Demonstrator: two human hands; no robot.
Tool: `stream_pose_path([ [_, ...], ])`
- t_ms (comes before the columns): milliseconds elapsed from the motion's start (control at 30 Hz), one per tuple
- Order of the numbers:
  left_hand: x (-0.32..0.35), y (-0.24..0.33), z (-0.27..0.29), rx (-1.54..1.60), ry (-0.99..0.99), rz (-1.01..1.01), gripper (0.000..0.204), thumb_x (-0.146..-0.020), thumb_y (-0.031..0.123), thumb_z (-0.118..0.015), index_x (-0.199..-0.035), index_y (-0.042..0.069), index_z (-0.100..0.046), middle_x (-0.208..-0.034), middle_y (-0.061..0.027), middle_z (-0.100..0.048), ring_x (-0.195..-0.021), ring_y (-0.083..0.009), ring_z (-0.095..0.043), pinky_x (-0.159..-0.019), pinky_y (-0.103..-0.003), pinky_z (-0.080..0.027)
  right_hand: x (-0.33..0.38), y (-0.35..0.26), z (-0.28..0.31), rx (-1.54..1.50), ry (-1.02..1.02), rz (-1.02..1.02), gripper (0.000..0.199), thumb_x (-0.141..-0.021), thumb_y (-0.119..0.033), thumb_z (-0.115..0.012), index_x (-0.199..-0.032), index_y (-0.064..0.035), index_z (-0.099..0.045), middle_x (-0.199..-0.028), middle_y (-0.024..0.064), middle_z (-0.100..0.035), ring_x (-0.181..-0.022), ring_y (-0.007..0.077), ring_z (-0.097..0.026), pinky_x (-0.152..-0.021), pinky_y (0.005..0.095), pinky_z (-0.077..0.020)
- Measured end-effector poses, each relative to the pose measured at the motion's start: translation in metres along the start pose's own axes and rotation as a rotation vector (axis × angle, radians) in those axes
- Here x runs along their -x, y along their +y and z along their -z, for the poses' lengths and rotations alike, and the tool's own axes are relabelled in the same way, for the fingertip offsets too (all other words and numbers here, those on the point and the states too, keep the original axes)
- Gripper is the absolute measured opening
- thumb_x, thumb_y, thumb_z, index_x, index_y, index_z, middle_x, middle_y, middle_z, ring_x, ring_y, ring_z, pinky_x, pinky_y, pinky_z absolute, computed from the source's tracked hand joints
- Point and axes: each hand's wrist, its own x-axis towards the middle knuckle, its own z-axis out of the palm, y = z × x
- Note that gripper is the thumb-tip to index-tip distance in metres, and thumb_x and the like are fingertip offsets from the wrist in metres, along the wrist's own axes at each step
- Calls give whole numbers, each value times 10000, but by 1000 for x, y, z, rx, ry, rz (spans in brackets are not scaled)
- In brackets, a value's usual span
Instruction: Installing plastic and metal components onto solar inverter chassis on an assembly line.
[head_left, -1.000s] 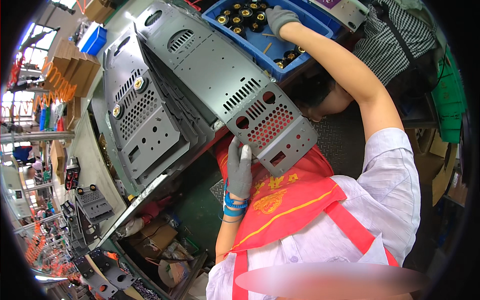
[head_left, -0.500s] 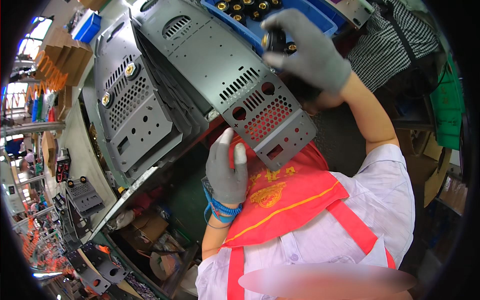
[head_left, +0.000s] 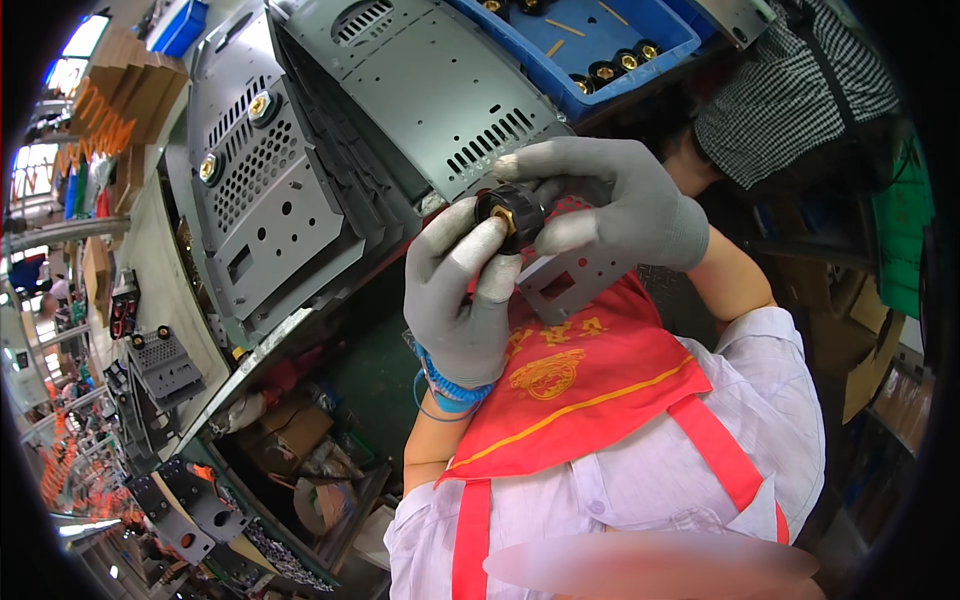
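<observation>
Left hand (head_left: 463, 300): gloved, fingers pinching the black connector (head_left: 510, 212).
Right hand (head_left: 610, 205): gloved, gripping the same connector.
Behind: grey metal panel (head_left: 440, 90), blue bin (head_left: 600, 40).

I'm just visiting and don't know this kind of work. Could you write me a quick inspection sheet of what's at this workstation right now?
Surface: workbench edge, mostly covered by panels.
Job's things: small round black connector with a brass centre, held in front of a perforated grey sheet-metal chassis panel.
Clutter: blue plastic bin of similar black-and-brass connectors; cardboard boxes below the bench.
Hands: grey-gloved left hand and right hand both pinch the connector.
Cables: blue coiled wrist strap on the left wrist.
Surroundings: a person in a checked shirt nearby.
</observation>
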Motion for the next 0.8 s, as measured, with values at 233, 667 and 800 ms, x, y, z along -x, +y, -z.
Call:
stream_pose_path([
  [233, 15, -4, -5, 690, 48, 527, 338, -822, 164, -723, -1088, -24, -631, -1121, -101, -618, -991, -154, -592, -859, -284, -488, 12, 11, -34, 284, 328, 271, 450, -695, -52, -767, -1130, -64, -655, -995, 117, -590, -881, 223, -613, -742, 297, -506],
  [667, 45, -29, 1, 1195, -202, 888, 383, -906, 244, -642, -1192, 14, -536, -1107, -91, -621, -972, -178, -636, -840, -322, -542, 1, 2, -35, 226, -320, 674, 157, -866, -115, -624, -1015, -121, -671, -1106, 66, -645, -986, 247, -630, -929, 428, -426],
  [800, 38, -41, 10, 1449, -217, 642, 470, -881, 383, -662, -1147, 12, -549, -1227, -165, -562, -1029, -254, -620, -939, -404, -492, -27, 5, 10, 494, 110, 632, 221, -781, -4, -682, -982, -92, -656, -1032, 78, -634, -956, 265, -628, -864, 375, -468],
])
